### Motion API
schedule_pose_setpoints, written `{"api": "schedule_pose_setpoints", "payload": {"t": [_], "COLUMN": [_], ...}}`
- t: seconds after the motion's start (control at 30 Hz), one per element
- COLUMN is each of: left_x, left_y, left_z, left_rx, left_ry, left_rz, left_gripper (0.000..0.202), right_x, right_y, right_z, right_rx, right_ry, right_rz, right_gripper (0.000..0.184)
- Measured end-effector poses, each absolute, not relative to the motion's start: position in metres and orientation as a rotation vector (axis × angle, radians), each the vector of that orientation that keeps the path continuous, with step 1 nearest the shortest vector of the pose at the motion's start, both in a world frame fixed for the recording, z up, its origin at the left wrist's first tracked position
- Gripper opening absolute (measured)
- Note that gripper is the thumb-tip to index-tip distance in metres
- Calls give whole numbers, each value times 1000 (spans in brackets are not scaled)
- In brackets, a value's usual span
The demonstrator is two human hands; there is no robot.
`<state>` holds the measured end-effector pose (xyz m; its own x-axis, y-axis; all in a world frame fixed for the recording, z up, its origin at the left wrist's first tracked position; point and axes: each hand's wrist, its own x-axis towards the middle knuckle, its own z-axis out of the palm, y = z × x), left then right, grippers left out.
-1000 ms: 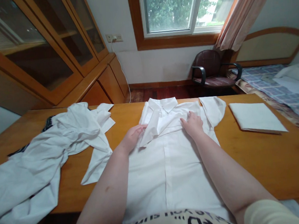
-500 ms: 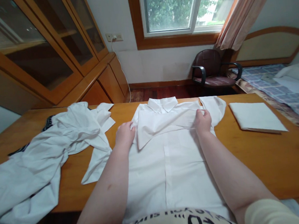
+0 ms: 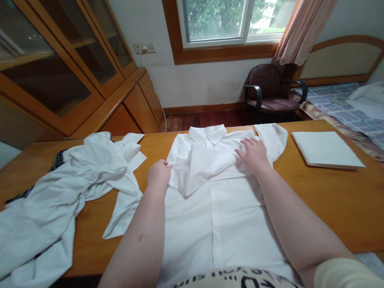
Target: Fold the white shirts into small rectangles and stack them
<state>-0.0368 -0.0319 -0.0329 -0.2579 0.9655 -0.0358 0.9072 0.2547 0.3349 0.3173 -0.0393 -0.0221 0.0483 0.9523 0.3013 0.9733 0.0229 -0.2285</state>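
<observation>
A white collared shirt lies front up on the wooden table, its collar toward the far edge. One sleeve is folded across the chest, with a loose pointed flap near the middle. My left hand is closed at the shirt's left side, its thumb and fingers pinching the cloth edge. My right hand rests palm down on the folded sleeve, fingers spread. Beyond that hand, the other sleeve end sticks out to the right. The shirt's hem is hidden behind my body.
Crumpled white clothes are heaped on the table's left, partly over the edge. A flat white folded item lies at right. Behind the table are a glass-door cabinet, an office chair and a bed.
My right hand has let go of the sleeve cloth, opened and moved slightly left onto it. The folded flap has shifted and settled lower. My left hand keeps its pinch at the side.
</observation>
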Motion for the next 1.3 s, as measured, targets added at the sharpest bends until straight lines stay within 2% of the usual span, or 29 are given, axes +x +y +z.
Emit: {"api": "schedule_pose_setpoints", "payload": {"t": [0.2, 0.33, 0.47, 0.63, 0.73, 0.9, 1.03, 1.17, 1.3], "left_x": [-34, -34, -55, -69, -59, -54, -74, -87, -91], "left_y": [-31, -40, -52, -57, -57, -56, -51, -50, -55], "left_z": [-34, -23, -4, 4, 0, -1, 1, 6, 14], "left_rx": [1827, 1896, 1969, 2028, 2062, 2178, 2187, 1945, 1763], "left_ry": [2291, 2268, 1981, 1751, 1804, 1879, 2024, 2153, 1900], "left_rz": [366, 300, 210, 0, -98, -20, 173, 108, 54], "left_gripper": [22, 29, 46, 86, 93, 68, 58, 47, 42], "right_x": [304, 307, 309, 308, 308, 306, 304, 304, 305], "right_y": [-43, -43, -38, -37, -37, -41, -46, -48, -47], "right_z": [-21, -19, -24, -25, -21, -13, -5, -2, -4], "right_rx": [-1785, -1991, -2212, -2271, -2291, -2235, -2108, -2060, -2124], "right_ry": [-2219, -2048, -1954, -1982, -1975, -2079, -2214, -2248, -2233], "right_rz": [240, 146, 175, 229, 227, 227, 310, 335, 367], "right_gripper": [33, 35, 33, 34, 37, 36, 35, 42, 45]}}
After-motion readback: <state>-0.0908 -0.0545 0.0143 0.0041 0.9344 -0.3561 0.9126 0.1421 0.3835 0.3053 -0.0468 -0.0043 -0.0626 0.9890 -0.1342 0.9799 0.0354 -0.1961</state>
